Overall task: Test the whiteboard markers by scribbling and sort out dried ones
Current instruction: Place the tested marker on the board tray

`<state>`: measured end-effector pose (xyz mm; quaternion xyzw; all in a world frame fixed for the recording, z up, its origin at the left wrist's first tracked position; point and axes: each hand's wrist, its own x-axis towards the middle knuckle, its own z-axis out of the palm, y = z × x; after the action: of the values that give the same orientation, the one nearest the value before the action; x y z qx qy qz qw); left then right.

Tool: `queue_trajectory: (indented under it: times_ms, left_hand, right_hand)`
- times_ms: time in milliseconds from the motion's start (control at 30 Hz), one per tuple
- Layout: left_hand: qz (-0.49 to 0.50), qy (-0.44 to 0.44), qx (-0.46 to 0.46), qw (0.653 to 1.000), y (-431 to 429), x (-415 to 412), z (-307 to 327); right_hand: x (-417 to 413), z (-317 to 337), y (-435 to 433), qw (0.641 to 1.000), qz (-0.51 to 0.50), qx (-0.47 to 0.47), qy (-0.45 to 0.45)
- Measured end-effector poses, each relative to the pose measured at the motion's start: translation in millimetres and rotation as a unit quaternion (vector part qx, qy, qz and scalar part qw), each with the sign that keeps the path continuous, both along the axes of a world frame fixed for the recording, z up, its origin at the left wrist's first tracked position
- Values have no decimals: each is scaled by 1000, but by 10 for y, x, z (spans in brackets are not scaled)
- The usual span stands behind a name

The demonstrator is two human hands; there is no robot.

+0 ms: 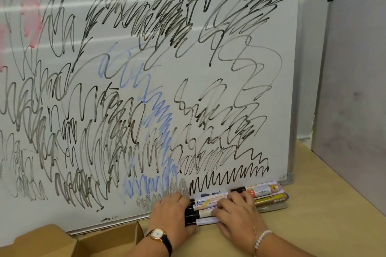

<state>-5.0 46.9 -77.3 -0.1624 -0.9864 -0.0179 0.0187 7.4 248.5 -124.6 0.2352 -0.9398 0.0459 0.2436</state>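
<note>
A whiteboard (pixel 208 69) leans on the table, covered with black and some blue scribbles. Several white markers with black caps (pixel 205 207) lie side by side on the table at the board's foot. My left hand (pixel 171 213), with a wristwatch, curls its fingers round their capped left ends. My right hand (pixel 236 213), with a bead bracelet, curls over their right ends. Beyond it lie more markers (pixel 269 194), including a gold one, against the board's lower right corner.
An open cardboard box (pixel 89 242) stands at the bottom left, in front of the board. The wooden table (pixel 313 215) stretches to the right. A second grey board (pixel 355 89) leans at the right. Pink smears mark the board's upper left.
</note>
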Motion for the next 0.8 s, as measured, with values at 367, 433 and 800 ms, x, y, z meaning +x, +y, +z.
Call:
queue_trajectory:
  times_ms: [367, 433, 800]
  left_hand:
    - [-36, -21, -30, 999, -11, 11, 27]
    - [-46, -24, -40, 998, -10, 18, 5]
    - [-65, -9, -60, 996, -17, 83, -24]
  right_hand:
    - [30, -66, 28, 999, 14, 33, 13]
    - [36, -76, 27, 1000, 7, 24, 9]
    - [80, -106, -1, 999, -2, 43, 22]
